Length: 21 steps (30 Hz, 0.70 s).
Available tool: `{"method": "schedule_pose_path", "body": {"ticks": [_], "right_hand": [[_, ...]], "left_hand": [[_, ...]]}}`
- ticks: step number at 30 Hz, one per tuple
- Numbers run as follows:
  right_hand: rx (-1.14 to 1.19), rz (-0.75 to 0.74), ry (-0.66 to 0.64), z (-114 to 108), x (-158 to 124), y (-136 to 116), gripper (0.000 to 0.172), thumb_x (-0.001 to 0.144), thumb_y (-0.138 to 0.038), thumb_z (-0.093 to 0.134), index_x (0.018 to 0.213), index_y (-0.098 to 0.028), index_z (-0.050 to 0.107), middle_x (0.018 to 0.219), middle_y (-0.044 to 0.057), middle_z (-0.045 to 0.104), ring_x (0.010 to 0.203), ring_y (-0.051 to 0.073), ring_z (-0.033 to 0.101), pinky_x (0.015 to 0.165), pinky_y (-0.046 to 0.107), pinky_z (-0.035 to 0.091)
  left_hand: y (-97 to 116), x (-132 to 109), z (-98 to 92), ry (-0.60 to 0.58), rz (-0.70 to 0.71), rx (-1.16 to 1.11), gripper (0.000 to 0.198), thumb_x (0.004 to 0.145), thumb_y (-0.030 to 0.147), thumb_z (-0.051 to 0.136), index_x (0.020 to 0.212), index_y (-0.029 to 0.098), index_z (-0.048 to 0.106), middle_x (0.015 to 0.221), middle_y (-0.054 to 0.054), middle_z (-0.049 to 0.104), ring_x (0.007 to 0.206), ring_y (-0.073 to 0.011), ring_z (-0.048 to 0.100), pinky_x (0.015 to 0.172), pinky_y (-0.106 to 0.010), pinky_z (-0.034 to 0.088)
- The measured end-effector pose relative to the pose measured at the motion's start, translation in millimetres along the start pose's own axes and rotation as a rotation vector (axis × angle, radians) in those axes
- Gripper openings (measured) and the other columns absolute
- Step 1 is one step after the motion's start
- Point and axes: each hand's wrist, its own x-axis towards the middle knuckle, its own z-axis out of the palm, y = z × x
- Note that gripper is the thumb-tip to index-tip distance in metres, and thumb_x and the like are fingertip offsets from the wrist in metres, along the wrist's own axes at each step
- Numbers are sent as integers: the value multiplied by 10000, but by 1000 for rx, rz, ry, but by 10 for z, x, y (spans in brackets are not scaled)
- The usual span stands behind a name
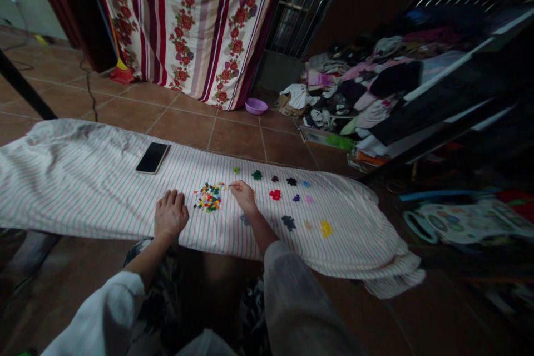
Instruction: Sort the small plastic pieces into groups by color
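Observation:
A mixed heap of small multicoloured pieces (208, 197) lies on the striped cloth (104, 189) before me. My left hand (171, 214) rests palm down on the cloth just left of the heap, fingers laid out, holding nothing. At the heap's right edge, my right hand (244, 196) has thumb and forefinger pinched; whatever is between them is too small to make out. Sorted by colour, little piles spread to the right: dark green pieces (256, 175), red pieces (275, 194), black pieces (291, 182), grey pieces (288, 223) and yellow pieces (326, 228). My right hand and forearm partly cover some pieces.
A phone (152, 157) lies on the cloth at the left. Beyond the cloth-covered surface are a tiled floor, a purple basin (256, 105), a flowered curtain (200, 28) and a broom (122, 71). Heaped clothes (354, 83) fill the right background.

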Motion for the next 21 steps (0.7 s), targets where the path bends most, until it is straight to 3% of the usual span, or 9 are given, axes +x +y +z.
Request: {"method": "schedule_pose_path", "body": {"ticks": [9,15,21], "right_hand": [[-42,-19,169,-376,-252,192,143,746,-255,541,836,-243,652,773,-14,699,748,163,659,765,301,548],[-115,-66,237,-838,-474,341,288,745,-261,511,928,-213,729,805,26,720,699,168,638,708,288,536],[-244,-64,441,-1329,-752,655,316,750,-322,500,918,-213,744,787,42,722,697,191,637,720,318,540]], "left_hand": [[13,-8,-36,-3,19,48,365,896,235,421,1179,151,637,1343,-191,613,1316,-349,499,1008,-513,416],[44,-49,-48,34,-21,19,378,891,249,421,1184,168,645,1343,-178,617,1314,-343,501,1035,-524,389],[67,-124,-8,70,-104,14,452,911,292,391,1256,136,638,1391,-193,599,1364,-355,471,1126,-563,320]]}}
